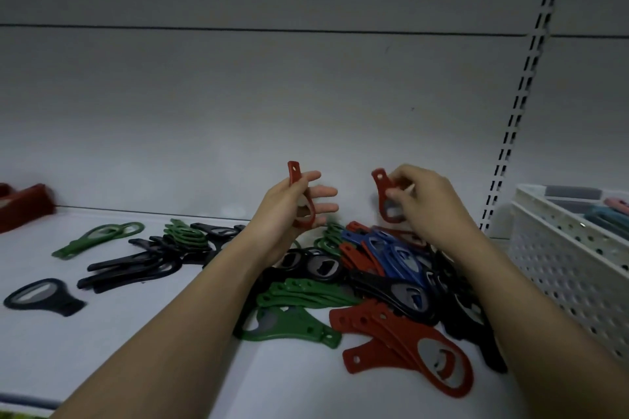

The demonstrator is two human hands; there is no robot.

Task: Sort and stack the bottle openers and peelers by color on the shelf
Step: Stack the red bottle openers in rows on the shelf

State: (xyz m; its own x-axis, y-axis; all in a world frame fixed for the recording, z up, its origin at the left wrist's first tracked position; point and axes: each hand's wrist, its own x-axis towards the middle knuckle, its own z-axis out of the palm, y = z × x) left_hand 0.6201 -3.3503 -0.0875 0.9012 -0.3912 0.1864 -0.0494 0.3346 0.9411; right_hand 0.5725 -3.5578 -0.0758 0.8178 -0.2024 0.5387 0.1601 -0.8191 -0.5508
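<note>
At the far left of the shelf (102,350) sits a red box (23,206), partly cut off. Next come a lone green opener (98,237), a loose black opener (44,298) near the front edge, and a rough black stack (132,267) with a small green stack (185,235) behind it. These look like the start of colour groups, though none is tidy yet.

The left hand (289,214) holds a red opener (301,196) upright above the shelf, thumb and palm closed round it while the other fingers stretch out. The right hand (422,202) pinches a second red opener (388,201) with curled fingers, also lifted clear.

Below both hands lies the mixed pile (391,282): green, black, blue and red pieces overlapping, with a fanned red stack (408,350) nearest the camera. Most of the sorting seems still to be done.

A white perforated basket (571,265) stands at the far right.
</note>
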